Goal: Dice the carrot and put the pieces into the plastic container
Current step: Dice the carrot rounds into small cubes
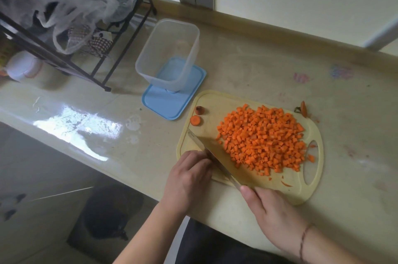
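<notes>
Metal rack (71,48): black wire frame at far left, holding white mesh bags; no part in the task.
Plastic container (170,55): clear, rectangular, no carrot in it, standing on its blue lid (174,93) on the table (133,156), just beyond the board's far left corner.
Left hand (189,175): fingers curled at the board's left edge, fingertips against the spine side of the blade; what, if anything, it pinches I cannot tell.
Knife (215,160): long axis runs diagonally from the tip at far left to the handle at near right, blade lying left of the pile.
Cutting board (297,188): pale yellow, grip hole at its right end.
Carrot end pieces (196,120): two round offcuts at the board's far left corner, apart from the dice.
Diced carrot (262,139): one heap mid-board, right of the blade; dicing looks finished.
Right hand (271,212): wrapped round the knife handle at the board's near edge.
Key relation: the heap lies right of the blade, the container far-left of the heap, so the left hand is nearer the container.
</notes>
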The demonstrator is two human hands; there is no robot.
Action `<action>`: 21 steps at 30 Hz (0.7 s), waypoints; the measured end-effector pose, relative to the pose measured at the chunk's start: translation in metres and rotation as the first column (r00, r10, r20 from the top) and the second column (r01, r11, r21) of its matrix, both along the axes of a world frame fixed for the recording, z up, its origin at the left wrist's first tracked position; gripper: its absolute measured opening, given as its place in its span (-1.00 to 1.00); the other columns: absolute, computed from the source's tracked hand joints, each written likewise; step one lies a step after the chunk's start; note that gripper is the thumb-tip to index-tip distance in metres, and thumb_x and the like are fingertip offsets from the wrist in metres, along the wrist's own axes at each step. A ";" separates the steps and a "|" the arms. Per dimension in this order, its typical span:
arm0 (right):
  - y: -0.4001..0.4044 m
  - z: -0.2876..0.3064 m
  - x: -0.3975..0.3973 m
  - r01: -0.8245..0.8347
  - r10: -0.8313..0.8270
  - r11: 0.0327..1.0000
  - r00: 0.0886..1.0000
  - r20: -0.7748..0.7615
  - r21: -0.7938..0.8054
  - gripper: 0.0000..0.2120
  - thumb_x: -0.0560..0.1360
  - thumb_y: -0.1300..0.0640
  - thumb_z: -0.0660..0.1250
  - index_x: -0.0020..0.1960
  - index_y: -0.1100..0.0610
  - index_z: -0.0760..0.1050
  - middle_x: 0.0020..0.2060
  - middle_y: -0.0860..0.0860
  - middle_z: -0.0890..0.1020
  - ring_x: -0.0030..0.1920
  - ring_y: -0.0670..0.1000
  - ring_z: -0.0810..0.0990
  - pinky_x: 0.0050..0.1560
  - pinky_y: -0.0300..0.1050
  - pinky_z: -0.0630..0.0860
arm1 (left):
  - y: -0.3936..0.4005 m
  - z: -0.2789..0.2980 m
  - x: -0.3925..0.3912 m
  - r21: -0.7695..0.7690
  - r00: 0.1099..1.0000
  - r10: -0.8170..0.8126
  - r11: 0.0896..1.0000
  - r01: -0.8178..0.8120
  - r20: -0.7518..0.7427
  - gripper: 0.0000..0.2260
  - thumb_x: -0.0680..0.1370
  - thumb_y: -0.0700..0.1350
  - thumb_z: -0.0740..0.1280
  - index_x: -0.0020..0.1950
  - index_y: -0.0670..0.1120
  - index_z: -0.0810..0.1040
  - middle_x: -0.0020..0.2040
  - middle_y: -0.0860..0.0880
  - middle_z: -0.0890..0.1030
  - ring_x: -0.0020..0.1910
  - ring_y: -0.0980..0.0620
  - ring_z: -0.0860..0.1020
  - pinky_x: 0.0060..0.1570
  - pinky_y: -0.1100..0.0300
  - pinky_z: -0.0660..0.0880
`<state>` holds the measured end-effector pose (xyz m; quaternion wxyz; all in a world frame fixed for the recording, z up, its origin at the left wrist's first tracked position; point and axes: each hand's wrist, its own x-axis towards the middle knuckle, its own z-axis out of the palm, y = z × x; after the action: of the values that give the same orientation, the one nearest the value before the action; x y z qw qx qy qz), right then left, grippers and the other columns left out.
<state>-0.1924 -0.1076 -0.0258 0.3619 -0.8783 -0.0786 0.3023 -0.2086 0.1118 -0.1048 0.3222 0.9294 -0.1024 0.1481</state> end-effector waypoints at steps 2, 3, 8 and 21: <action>-0.002 0.001 0.000 0.016 -0.017 1.000 1.000 0.005 0.020 -0.41 0.42 -0.39 -0.13 -0.41 0.08 0.26 -0.52 -0.01 0.39 -0.42 -0.09 0.42 -0.36 -0.18 0.33 | 0.001 0.001 -0.001 -0.009 1.000 -0.003 1.000 0.003 -0.001 -0.81 0.64 -0.15 0.32 0.02 -0.21 0.70 0.03 -0.09 0.65 0.01 -0.02 0.60 0.06 0.27 0.51; -0.004 0.001 -0.002 0.015 -0.015 0.999 1.000 -0.006 0.029 -0.36 0.42 -0.43 -0.15 -0.40 0.09 0.28 -0.51 -0.01 0.41 -0.42 -0.09 0.43 -0.35 -0.19 0.33 | 0.001 0.002 -0.002 -0.016 1.000 -0.001 1.000 0.001 -0.006 -0.80 0.65 -0.14 0.30 0.03 -0.21 0.69 0.04 -0.09 0.64 0.01 -0.02 0.60 0.05 0.27 0.52; -0.013 -0.002 -0.011 0.011 -0.011 1.000 1.000 -0.017 0.021 -0.21 0.36 -0.54 -0.19 -0.35 0.18 0.32 -0.43 0.14 0.46 -0.37 -0.05 0.47 -0.30 -0.18 0.39 | 0.006 0.004 -0.004 -0.032 0.999 0.014 0.999 -0.015 -0.037 -0.85 0.62 -0.19 0.29 0.07 -0.17 0.65 0.06 -0.07 0.62 -0.03 -0.04 0.62 -0.10 0.15 0.59; -0.005 -0.003 -0.009 -0.045 0.045 0.998 0.999 0.004 -0.037 -0.31 0.46 -0.42 -0.22 -0.32 0.09 0.40 -0.38 0.04 0.55 -0.28 -0.07 0.53 -0.20 -0.13 0.48 | 0.009 0.001 -0.004 -0.063 0.999 -0.004 0.998 0.001 -0.043 -0.86 0.58 -0.23 0.30 0.05 -0.17 0.65 0.06 -0.08 0.65 -0.02 -0.05 0.65 -0.12 0.06 0.64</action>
<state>-0.2016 -0.1128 -0.0292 0.3387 -0.8834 -0.0937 0.3099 -0.2122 0.1212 -0.1034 0.3536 0.9216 -0.0919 0.1310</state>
